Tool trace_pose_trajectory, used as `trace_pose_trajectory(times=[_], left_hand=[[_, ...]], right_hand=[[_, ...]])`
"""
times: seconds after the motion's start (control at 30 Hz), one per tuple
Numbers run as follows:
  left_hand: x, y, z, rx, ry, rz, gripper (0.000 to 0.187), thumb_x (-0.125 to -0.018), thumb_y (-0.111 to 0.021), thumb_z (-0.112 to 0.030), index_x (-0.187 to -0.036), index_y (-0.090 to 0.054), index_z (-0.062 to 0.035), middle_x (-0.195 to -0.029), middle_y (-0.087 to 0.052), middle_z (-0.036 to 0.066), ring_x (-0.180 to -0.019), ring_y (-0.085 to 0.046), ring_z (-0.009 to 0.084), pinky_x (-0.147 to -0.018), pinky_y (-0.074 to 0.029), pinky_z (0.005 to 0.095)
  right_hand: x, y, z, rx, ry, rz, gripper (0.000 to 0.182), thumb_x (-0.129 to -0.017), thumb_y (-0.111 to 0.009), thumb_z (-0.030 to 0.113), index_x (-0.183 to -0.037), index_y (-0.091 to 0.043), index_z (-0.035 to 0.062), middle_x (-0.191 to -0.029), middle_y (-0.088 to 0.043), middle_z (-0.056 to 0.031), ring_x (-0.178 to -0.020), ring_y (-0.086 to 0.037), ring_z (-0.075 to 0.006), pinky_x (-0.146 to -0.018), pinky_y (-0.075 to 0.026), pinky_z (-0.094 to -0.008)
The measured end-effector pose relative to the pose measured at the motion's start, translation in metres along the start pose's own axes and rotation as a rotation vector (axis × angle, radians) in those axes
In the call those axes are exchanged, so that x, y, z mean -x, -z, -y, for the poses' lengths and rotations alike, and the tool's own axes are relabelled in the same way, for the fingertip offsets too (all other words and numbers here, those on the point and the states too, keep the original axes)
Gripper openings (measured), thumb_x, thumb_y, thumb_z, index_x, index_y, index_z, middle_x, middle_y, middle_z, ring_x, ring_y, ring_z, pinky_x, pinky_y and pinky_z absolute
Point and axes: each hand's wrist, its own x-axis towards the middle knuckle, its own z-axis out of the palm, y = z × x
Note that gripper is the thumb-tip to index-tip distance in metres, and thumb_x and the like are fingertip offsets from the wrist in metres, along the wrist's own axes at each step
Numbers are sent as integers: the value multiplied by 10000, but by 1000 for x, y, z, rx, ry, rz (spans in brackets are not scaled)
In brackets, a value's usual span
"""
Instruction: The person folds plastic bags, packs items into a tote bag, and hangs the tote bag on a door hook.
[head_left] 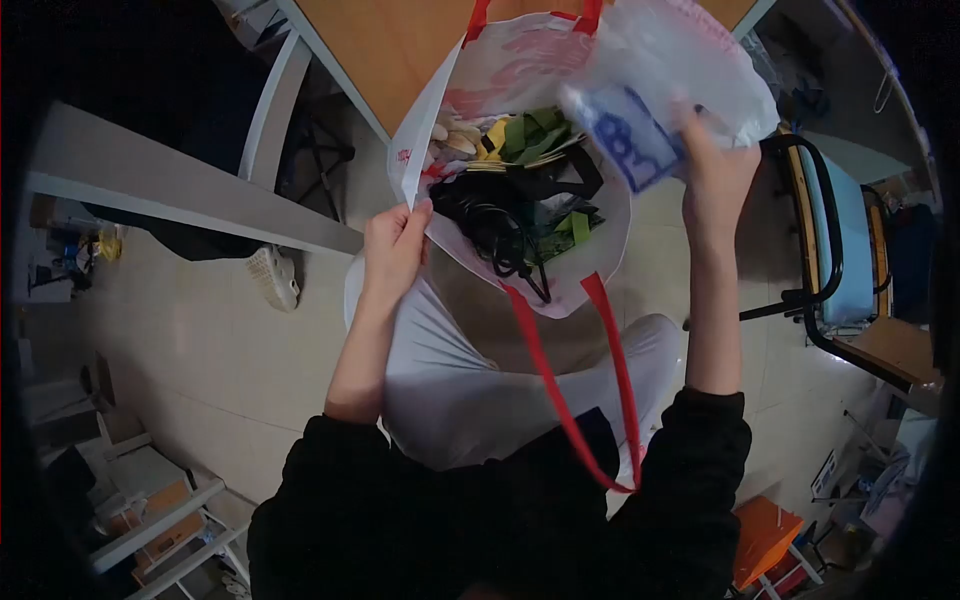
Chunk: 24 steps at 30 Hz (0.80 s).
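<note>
My left hand (395,252) pinches the left rim of a white tote bag (412,150) with red handles. The bag gapes upward between my knees. Inside it lie a coiled black cable (490,215), some green pieces (537,133), a yellow item (492,140) and pale, finger-like shapes (455,138) that I cannot name. Above the bag's right edge, my right hand (715,175) is closed on a translucent plastic bag (690,65). A flat packet with dark blue markings (630,138) shows at its lower left, slightly blurred. One red handle (545,375) droops toward my lap.
A wooden tabletop (380,50) is at the top, beyond the tote. To the left run a grey table frame (180,180) and another person's light shoe (272,278). On the right stands a chair with a light blue seat (838,230); an orange object (768,540) is lower right.
</note>
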Motion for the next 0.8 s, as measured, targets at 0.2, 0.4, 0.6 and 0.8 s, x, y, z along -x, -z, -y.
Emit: trace_pose_trajectory(times=[0.2, 0.4, 0.6, 0.8], left_hand=[[7, -3, -1, -22, -12, -32, 387, -867, -502, -245, -562, -515, -7, -408, -453, 37, -370, -442, 99, -390, -338, 272], [16, -1, -12, -72, -32, -28, 381, -863, -502, -236, -564, -515, 0, -420, -478, 69, -378, -481, 158, -406, -356, 304], [25, 1, -9, -88, -62, 7, 374, -858, -509, -233, -567, -513, 2, -421, -472, 76, -377, -479, 166, -407, -354, 311], [27, 5, -13, -10, -22, 21, 383, -870, -507, -247, -576, -507, -1, -411, -449, 28, -387, -457, 90, -383, -330, 267]], right_hand=[[-15, -39, -26, 568, 926, 307, 313, -608, -620, 17, -916, -646, 69, -912, -647, -72, -808, -627, -254, -683, -501, -299], [-5, -47, -98, 968, 1074, 377, 374, -618, -573, 19, -974, -632, 114, -1021, -623, -28, -867, -617, -223, -677, -504, -296], [-62, -75, -106, 1267, 397, 740, 181, -632, -561, 80, -803, -592, 31, -797, -611, -165, -784, -582, -349, -678, -467, -447], [-118, -101, -161, 1331, 548, 876, 183, -658, -553, 58, -829, -619, 38, -838, -619, -168, -800, -600, -322, -690, -473, -424]])
